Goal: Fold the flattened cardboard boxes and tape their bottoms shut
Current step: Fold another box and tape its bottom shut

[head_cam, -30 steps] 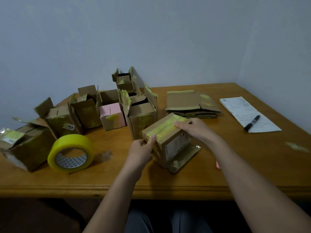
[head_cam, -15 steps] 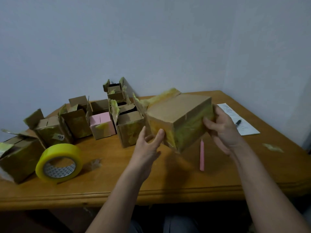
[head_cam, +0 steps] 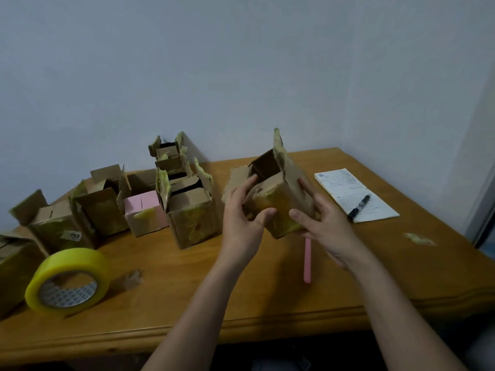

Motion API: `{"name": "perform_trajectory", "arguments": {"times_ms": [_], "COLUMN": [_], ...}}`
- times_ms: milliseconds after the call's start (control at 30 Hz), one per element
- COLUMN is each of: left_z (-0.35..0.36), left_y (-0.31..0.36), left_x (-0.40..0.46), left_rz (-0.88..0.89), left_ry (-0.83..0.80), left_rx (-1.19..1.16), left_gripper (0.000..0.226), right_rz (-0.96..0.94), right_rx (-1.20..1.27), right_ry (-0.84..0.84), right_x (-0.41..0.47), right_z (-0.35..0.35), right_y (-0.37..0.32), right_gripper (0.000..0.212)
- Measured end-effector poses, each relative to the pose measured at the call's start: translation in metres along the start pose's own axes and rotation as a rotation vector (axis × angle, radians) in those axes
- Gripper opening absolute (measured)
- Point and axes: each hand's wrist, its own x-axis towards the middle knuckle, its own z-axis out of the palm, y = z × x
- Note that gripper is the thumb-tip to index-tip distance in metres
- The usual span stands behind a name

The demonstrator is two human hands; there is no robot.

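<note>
Cardboard box held upright between both hands.

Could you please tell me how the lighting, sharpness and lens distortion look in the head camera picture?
Head view: dim, soft light with a bluish wall; the held box and both hands (left, right) are slightly motion-blurred; a soft shadow falls on the table beneath them; the wide-angle lens bows the table's near edge; the tape roll is fairly sharp with no strong glare.

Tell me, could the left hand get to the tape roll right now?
Probably not at once: the left hand is holding the box. The table between it and the tape roll looks bare.
</note>
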Motion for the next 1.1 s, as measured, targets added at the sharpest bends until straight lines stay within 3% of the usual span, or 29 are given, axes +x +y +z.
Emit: {"name": "perform_trajectory", "arguments": {"times_ms": [167,300,400,533,733,933,1100], "left_z": [0.009,0.014,0.021,0.032,0.046,0.072,0.098], "left_y": [-0.004,-0.011,-0.015,-0.019,-0.027,-0.037,-0.054], "left_x": [0.01,0.022,0.032,0.044,0.075,0.114,0.149], "left_rz": [-0.083,-0.142,-0.161,-0.041,0.008,0.047,-0.066], "left_ry": [-0.023,-0.119,-0.112,0.06,0.028,0.042,0.037], "left_rx": [-0.053,-0.046,-0.103,-0.058,-0.055,-0.087,-0.103], "left_gripper": [0.081,0.083,0.081,0.073,0.062,0.06,0.068], "right_rz": [-0.02,-0.052,-0.079,-0.051,-0.109,-0.125,-0.117], "right_rx": [0.015,-0.099,-0.103,-0.125,-0.386,-0.428,-0.399], "right_ry": [0.09,0.15,0.184,0.189,0.185,0.26,0.379], "right_x": [0.007,0.013,0.022,0.037,0.067,0.105,0.14], "right_z": [-0.012,-0.02,-0.025,-0.031,-0.042,-0.058,-0.082], "right_y": [0.013,0.016,0.021,0.022,0.019,0.027,0.042], "right_gripper": [0.061,0.058,0.057,0.051,0.075,0.062,0.052]}}
